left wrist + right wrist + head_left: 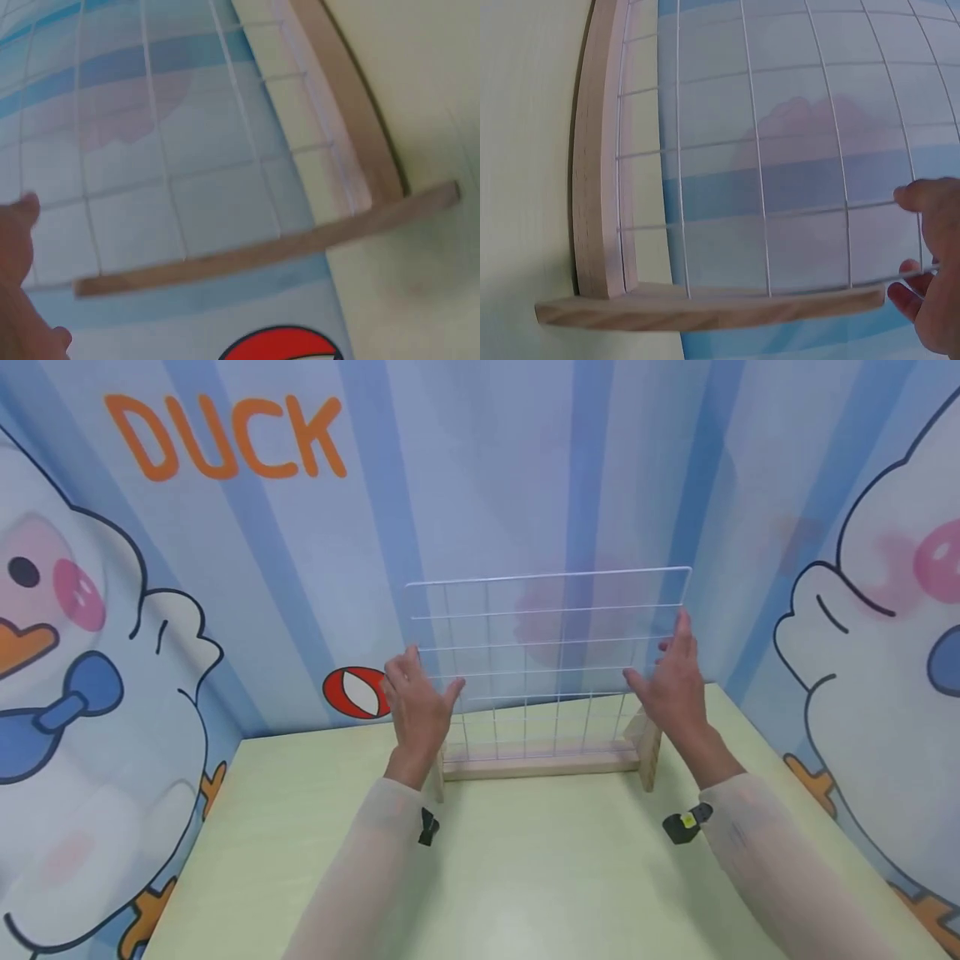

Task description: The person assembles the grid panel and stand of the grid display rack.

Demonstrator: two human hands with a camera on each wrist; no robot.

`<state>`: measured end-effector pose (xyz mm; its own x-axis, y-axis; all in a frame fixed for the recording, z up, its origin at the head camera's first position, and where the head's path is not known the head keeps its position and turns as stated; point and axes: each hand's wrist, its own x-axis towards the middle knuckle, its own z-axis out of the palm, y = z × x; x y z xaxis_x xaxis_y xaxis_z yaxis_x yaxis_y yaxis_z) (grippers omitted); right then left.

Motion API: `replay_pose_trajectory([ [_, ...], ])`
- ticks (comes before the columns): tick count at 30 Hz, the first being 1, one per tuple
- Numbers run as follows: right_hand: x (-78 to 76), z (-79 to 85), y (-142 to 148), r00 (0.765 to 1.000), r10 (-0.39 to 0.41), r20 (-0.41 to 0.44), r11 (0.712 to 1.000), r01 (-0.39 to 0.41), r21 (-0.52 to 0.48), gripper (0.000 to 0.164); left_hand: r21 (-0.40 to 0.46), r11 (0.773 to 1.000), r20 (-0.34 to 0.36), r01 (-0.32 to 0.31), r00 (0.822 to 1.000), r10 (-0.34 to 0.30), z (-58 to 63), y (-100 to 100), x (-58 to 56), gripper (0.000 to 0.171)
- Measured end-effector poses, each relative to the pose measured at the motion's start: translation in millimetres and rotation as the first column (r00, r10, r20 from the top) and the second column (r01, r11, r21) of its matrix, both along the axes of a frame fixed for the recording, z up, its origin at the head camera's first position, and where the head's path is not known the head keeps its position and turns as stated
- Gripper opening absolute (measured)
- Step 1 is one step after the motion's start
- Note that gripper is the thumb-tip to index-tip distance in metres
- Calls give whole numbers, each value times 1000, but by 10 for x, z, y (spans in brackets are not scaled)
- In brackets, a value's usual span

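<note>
A white wire grid panel (540, 639) stands upright in a light wooden stand (540, 766) with a foot at each end. My left hand (418, 706) is at the panel's left edge, thumb spread away from the fingers. In the left wrist view, that thumb (28, 208) is close to the wires, and most of the hand is out of frame. Along the right edge, my right hand (675, 685) has its thumb and fingers apart on either side of the border wire. Its thumb (911, 196) overlaps the wires in the right wrist view; whether it touches is unclear.
The stand rests near the back of a pale yellow-green table (540, 868). Close behind rises a blue striped backdrop (480, 485) with duck drawings and orange lettering. A small black device (682, 827) is worn under the right wrist, another (428, 827) under the left.
</note>
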<state>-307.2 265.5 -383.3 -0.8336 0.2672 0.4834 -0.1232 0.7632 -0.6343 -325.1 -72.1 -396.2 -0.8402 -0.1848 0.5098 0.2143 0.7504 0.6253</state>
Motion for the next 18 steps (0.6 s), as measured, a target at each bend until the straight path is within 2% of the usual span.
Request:
replay_pose_trajectory([
  [2, 30, 5, 83, 999, 31, -7, 999, -31, 15, 101, -39, 998, 35, 40, 999, -38, 56, -141, 27, 78],
  [5, 66, 31, 250, 997, 54, -54, 998, -51, 43, 75, -104, 989, 87, 103, 992, -94, 154, -414, 49, 71],
  [8, 92, 95, 430, 998, 39, -38, 996, -36, 76, 54, -198, 972, 167, 130, 981, -97, 247, -719, 50, 68],
  [10, 106, 150, 557, 999, 36, 38, 992, -40, 121, 53, -270, 953, 245, 140, 967, -73, 289, -903, 46, 69],
  [12, 114, 188, 679, 987, 43, 155, 982, -70, 175, 58, -337, 929, 329, 155, 944, -38, 303, -1067, 51, 73],
  [15, 108, 171, 863, 946, 57, 320, 949, -151, 275, 70, -397, 900, 439, 181, 899, 13, 251, -1256, 70, 79],
  [18, 98, 72, 1004, 894, 42, 445, 907, -221, 358, 80, -442, 874, 508, 202, 859, 59, 103, -1397, 80, 84],
])
